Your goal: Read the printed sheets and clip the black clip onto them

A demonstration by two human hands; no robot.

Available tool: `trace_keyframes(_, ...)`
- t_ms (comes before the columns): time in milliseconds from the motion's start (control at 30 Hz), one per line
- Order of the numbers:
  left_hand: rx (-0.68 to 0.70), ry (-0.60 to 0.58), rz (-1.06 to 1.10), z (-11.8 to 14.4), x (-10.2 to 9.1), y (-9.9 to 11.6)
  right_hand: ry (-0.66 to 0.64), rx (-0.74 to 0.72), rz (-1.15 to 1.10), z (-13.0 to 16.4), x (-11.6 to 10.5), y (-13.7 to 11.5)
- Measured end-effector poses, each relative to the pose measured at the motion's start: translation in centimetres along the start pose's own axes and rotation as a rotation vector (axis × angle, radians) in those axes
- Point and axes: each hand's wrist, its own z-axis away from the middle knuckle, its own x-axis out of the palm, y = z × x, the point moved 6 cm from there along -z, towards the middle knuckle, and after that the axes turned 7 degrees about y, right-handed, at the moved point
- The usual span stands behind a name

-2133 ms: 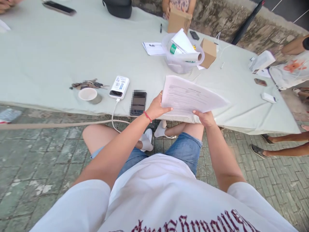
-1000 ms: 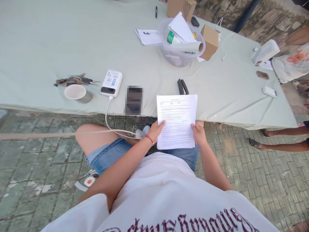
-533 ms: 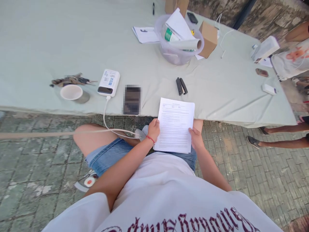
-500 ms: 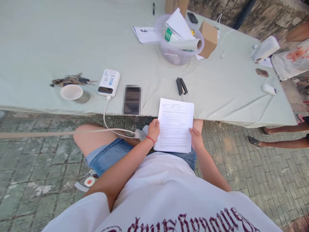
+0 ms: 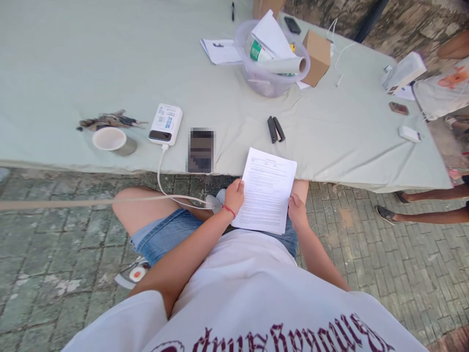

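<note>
A stack of printed paper sheets (image 5: 266, 193) is held over my lap, its top end overlapping the table edge. My left hand (image 5: 234, 196) grips the stack's left side, thumb on top. On the opposite side my right hand (image 5: 297, 210) pinches the right edge. The fingers beneath the sheets are hidden. Just beyond the stack lies a black stapler (image 5: 276, 129) on the table. A dark, pixelated flat object (image 5: 201, 150) rests left of it at the edge.
A white power bank (image 5: 165, 123) with a cable, a paper cup (image 5: 114, 141) and a dark folded bundle (image 5: 110, 120) occupy the table's left. Farther back are a plastic basin (image 5: 266, 88) and a cardboard box (image 5: 317, 57). Another person's legs (image 5: 428, 214) show at right.
The paper stack has tilted slightly clockwise, its top end shifting right and its bottom end left. Both hands keep hold of it.
</note>
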Motion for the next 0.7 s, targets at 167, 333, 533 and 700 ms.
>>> trace_keyframes(167, -0.004, -0.018, 0.044, 0.2, 0.4, 0.3, 0.150, -0.045, 0.176, -1.8, -0.7, -1.9)
trace_keyframes(333, -0.063, 0.032, 0.041, 0.2, 0.0, -0.5, 0.044, -0.029, 0.216, -2.3, 1.0, -2.0)
trace_keyframes(533, -0.044, 0.019, 0.000, 0.0, -0.4, -1.0, -0.016, 0.042, 0.116, -2.2, 1.6, -1.8)
trace_keyframes(700, -0.020, 0.055, 0.025, 0.0, -0.5, -1.1, -0.024, 0.052, 0.064, -2.2, 1.7, -2.0)
